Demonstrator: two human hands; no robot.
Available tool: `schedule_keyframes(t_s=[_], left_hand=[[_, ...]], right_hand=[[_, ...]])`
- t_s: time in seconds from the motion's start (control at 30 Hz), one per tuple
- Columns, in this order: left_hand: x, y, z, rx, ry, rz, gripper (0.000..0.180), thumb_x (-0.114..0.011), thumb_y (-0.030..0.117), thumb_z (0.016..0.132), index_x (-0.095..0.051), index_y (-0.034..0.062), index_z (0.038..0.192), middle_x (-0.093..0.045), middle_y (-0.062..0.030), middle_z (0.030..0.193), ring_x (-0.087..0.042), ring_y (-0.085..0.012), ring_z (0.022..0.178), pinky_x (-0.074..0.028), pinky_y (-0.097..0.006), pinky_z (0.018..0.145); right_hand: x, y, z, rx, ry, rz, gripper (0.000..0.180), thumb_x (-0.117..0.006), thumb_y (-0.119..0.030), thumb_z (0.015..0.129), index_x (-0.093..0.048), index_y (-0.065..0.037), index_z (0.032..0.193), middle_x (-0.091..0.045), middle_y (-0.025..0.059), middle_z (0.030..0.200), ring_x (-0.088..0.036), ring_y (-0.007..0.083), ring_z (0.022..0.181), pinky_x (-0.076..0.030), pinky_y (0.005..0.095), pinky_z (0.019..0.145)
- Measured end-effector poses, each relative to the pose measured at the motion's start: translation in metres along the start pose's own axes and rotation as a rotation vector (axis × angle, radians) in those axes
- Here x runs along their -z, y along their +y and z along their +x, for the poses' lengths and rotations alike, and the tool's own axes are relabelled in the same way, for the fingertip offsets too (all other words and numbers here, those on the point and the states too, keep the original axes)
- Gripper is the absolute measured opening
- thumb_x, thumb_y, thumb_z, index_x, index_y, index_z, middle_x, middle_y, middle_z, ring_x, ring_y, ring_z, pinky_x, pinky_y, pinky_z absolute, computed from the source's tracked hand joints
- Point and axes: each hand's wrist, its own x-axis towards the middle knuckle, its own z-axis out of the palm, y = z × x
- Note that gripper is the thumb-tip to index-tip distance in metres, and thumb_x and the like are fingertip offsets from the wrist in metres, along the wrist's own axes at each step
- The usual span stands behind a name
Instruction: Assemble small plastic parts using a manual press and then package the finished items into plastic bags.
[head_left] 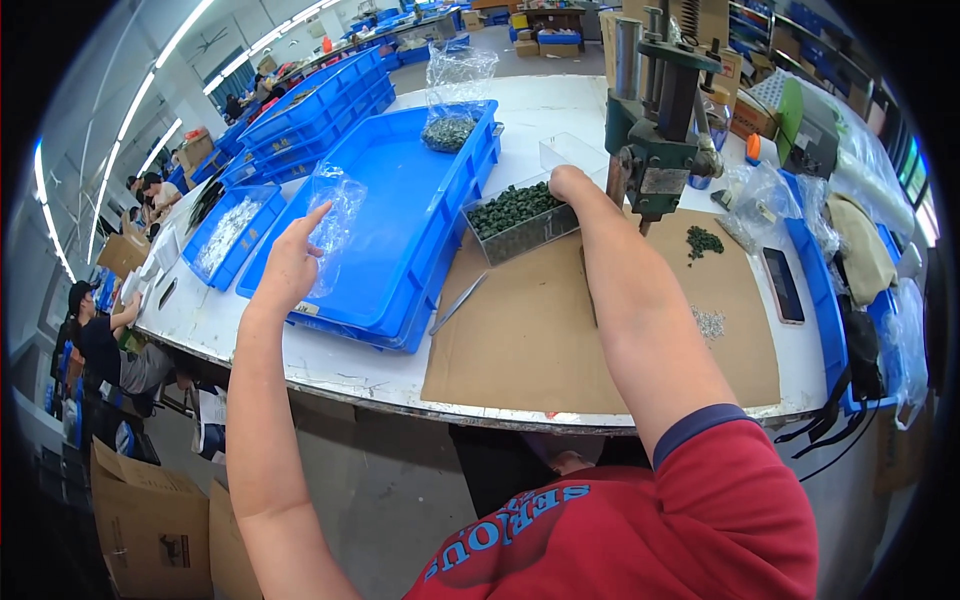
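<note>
My left hand point(294, 252) is open, index finger stretched out, beside a crumpled clear plastic bag point(336, 225) in the large blue tray point(390, 190). Whether a fingertip touches the bag, I cannot tell. My right hand point(570, 185) closes over the far right corner of a clear plastic box point(530, 238); its fingertips are hidden. Small dark green pieces point(515, 208) fill that box. A clear lid or second box point(572, 153) lies just behind it. Tweezers point(460, 302) rest between the tray and the cardboard sheet point(510, 350).
A green bench press point(655, 150) stands right of the box. Loose green pieces point(704, 242), small silvery parts point(708, 322) and a phone point(783, 286) lie farther right. A bag of green pieces point(448, 132) sits in the tray's far end. A blue bin point(235, 235) holds white parts.
</note>
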Motion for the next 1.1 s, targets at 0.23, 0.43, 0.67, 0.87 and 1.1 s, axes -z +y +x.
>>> schedule_keyframes(t_s=[0.23,0.43,0.67,0.87,1.1], left_hand=[[0.005,0.008,0.008,0.148,-0.020,-0.064,0.057,-0.048,-0.011,0.084,-0.050,0.0143,0.134,-0.056,-0.0170,0.128,-0.060,-0.0326,0.108,-0.051,-0.035,0.091],[-0.001,0.015,0.016,0.167,-0.005,-0.098,0.053,-0.050,-0.007,0.086,-0.050,0.0146,0.134,-0.057,-0.0169,0.126,-0.059,-0.0346,0.111,-0.052,-0.038,0.090],[-0.007,0.005,0.016,0.120,0.024,-0.051,0.059,-0.049,-0.010,0.084,-0.048,0.0161,0.136,-0.055,-0.0161,0.129,-0.059,-0.0322,0.109,-0.053,-0.034,0.084],[-0.006,0.001,0.017,0.066,0.045,0.061,0.064,-0.048,-0.013,0.083,-0.043,0.0162,0.139,-0.048,-0.0151,0.136,-0.052,-0.0317,0.118,-0.043,-0.037,0.098],[-0.003,-0.009,0.024,-0.025,0.027,0.225,0.072,-0.044,-0.020,0.077,-0.040,0.0155,0.140,-0.044,-0.0133,0.140,-0.046,-0.0313,0.125,-0.035,-0.039,0.108]], right_hand=[[0.003,0.021,-0.004,-0.114,-0.102,0.170,0.046,-0.046,-0.019,0.080,-0.054,0.005,0.119,-0.058,0.0240,0.116,-0.061,0.0407,0.090,-0.052,0.0521,0.071],[0.011,0.024,-0.020,-0.191,-0.154,0.285,0.052,-0.045,-0.021,0.080,-0.050,0.006,0.124,-0.055,0.0261,0.120,-0.060,0.0430,0.089,-0.052,0.0558,0.069],[0.013,0.031,-0.089,-0.096,-0.176,0.586,0.054,-0.052,-0.028,0.084,-0.045,0.010,0.121,-0.050,0.0361,0.112,-0.057,0.0469,0.085,-0.055,0.0559,0.063],[0.019,0.039,-0.122,-0.091,-0.159,0.759,0.055,-0.054,-0.028,0.084,-0.043,0.009,0.123,-0.047,0.0328,0.118,-0.057,0.0467,0.085,-0.058,0.0519,0.061],[0.034,0.047,-0.142,0.022,-0.140,0.922,0.056,-0.059,-0.033,0.081,-0.046,0.008,0.118,-0.050,0.0308,0.099,-0.055,0.0399,0.081,-0.057,0.0502,0.058]])
